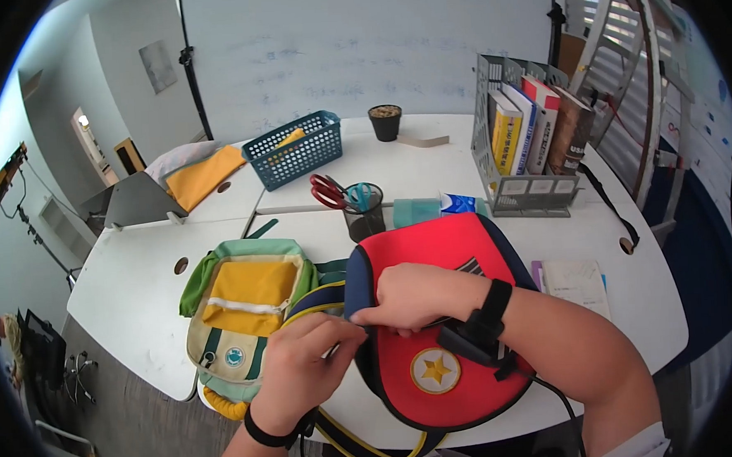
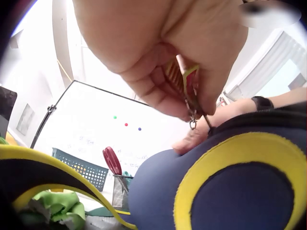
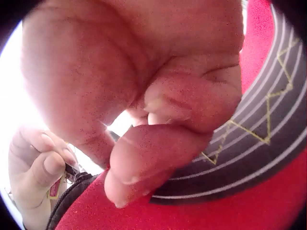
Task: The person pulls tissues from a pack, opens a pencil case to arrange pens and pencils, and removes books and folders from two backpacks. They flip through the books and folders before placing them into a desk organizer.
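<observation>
A red and navy backpack [image 1: 483,247] with a gold star patch [image 1: 435,370] lies before me on the white table. At its left edge my left hand [image 1: 302,360] pinches a small red-and-yellow charm [image 2: 191,76] with short metal chain links [image 2: 193,123], beside the dark zipper edge [image 3: 72,196]. The curled fingers partly hide the charm. My right hand [image 1: 423,296] lies over the bag's front, its thumb and curled fingers gripping the edge close to the left fingertips. A yellow-edged navy strap [image 1: 335,437] loops below the bag.
Left of it lies a green and cream backpack [image 1: 254,296] with a yellow pocket. Behind stand a mesh cup [image 1: 366,220] with scissors, a blue basket [image 1: 296,153], a small plant pot [image 1: 385,125] and a grey file rack [image 1: 534,195] of books. Notebooks [image 1: 576,284] lie at right.
</observation>
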### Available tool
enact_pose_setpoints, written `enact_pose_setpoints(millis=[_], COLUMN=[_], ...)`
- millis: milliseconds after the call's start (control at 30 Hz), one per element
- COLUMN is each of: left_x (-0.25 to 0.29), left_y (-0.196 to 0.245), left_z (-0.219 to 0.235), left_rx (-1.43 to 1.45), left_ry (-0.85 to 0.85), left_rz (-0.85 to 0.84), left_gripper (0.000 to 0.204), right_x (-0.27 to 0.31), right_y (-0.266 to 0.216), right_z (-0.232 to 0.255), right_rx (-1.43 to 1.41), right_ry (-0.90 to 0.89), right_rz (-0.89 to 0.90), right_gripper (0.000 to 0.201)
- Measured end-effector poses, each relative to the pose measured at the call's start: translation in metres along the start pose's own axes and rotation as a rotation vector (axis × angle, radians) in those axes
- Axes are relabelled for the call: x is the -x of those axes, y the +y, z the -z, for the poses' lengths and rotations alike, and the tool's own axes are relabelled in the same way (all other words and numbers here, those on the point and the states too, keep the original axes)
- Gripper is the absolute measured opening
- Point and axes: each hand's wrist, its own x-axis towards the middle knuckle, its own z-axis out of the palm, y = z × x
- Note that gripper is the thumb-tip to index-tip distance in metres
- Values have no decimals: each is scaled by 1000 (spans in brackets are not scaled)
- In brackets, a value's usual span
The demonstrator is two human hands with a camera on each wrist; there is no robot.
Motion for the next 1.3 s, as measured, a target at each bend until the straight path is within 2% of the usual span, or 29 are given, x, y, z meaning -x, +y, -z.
enact_pose_setpoints(millis=[67, 100, 167, 200, 267, 400, 433, 467, 500, 567, 600, 633, 667, 700, 733, 800, 867, 933, 1000, 1067, 1133, 1167, 1200, 1267, 1300], left_x=[1, 2, 4, 5, 17, 42, 45, 47, 48, 50, 50, 51, 52, 57, 62, 66, 60, 41, 43, 35, 12, 4, 3, 1, 1], left_y=[-1, 2, 11, 16, 25, 54, 60, 64, 66, 65, 64, 66, 68, 66, 62, 57, 62, 75, 63, 51, 45, 45, 42, 33, 33], left_z=[-6, -6, 3, 7, 12, -17, -24, -28, -32, -32, -27, -21, -19, -26, -33, -48, -52, -37, -26, -13, -9, -10, -8, 0, 5], left_rx=[81, 84, 41, 3, -21, 214, 156, 158, 178, 259, 262, 306, 349, 387, 393, 464, 540, 376, 425, 332, 105, 27, 27, 132, 118], left_ry=[15, 10, -8, -29, -73, -259, -324, -323, -244, -118, -117, -131, -147, -141, -151, -181, -224, -368, -381, -282, -294, -321, -318, -508, -519], left_rz=[-89, -75, -92, -112, -207, -298, -292, -284, -248, -174, -176, -94, -8, -13, -10, -167, -218, -327, -323, -297, -256, -243, -242, -215, -182], left_gripper=[14, 14, 14, 13, 13, 16, 20, 20, 21, 24, 24, 25, 25, 23, 23, 25, 30, 24, 26, 33, 40, 48, 48, 53, 50], right_x=[-11, -14, -19, -10, -6, -20, -12, -8, -4, 47, 75, 98, 119, 129, 137, 137, 135, 137, 138, 140, 141, 140, 138, 133, 130], right_y=[21, 25, 30, 22, 15, 23, 17, 14, 20, 6, 5, 6, -3, 5, 10, 18, 24, 27, 29, 30, 28, 24, 21, 18, 19], right_z=[-7, -6, -2, 11, 24, 14, 12, 8, 1, 6, 6, 1, -7, -27, -47, -71, -79, -86, -90, -92, -97, -100, -102, -109, -112], right_rx=[55, 57, 144, 41, 68, -24, -101, -175, -157, -278, -358, -348, -358, -383, -352, -182, -212, -232, -297, -336, -376, -295, -213, -115, -101], right_ry=[98, 98, 400, 388, 391, 416, 342, 266, 381, 297, 125, -41, -144, -105, -31, 37, 88, 135, 251, 280, 297, 343, 390, 375, 379], right_rz=[253, 261, 169, 130, 28, -3, -13, -24, 52, 51, 28, 59, -78, 15, 19, -16, -14, -2, 94, 122, 150, 143, 134, 109, 107], right_gripper=[60, 60, 52, 52, 50, 53, 53, 54, 53, 56, 58, 63, 64, 64, 61, 52, 47, 41, 35, 35, 35, 37, 38, 45, 49])
